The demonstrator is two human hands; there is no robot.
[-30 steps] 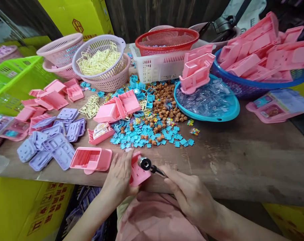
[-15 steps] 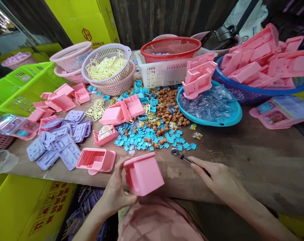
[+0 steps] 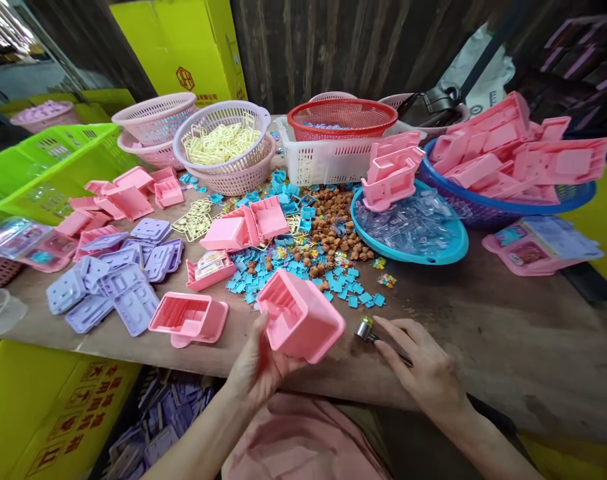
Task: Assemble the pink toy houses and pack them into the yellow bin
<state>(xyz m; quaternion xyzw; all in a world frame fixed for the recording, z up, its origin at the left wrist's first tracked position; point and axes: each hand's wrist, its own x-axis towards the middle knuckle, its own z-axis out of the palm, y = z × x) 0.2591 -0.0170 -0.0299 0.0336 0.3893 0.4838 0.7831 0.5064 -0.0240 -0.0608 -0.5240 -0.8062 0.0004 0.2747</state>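
My left hand (image 3: 263,367) holds a pink plastic box (image 3: 303,317) above the table edge, fingers and thumb around its lower left side. The box is tilted, its open, ribbed side turned up and left. My right hand (image 3: 426,370) is closed on a small ratchet wrench (image 3: 366,328) just over the tabletop. The wrench has a silver socket-like head with a yellow-green bit on top; its dark handle passes under my fingers. Left of my left hand, a second pink box (image 3: 188,319) stands on the table. Small blue plastic pieces (image 3: 343,283) are scattered behind the held box.
Purple panels (image 3: 131,293) lie at left. Small brown figures (image 3: 333,223) spread mid-table. A turquoise basin (image 3: 458,247) holds clear parts; a blue basket (image 3: 583,193) is heaped with pink parts. Cream frames fill a lilac basket (image 3: 181,150). A yellow carton (image 3: 58,407) stands below the front edge.
The pink box has been turned so its open side shows, and has moved up and right. The wrench has rolled over; my right fingers have shifted nearer its head.
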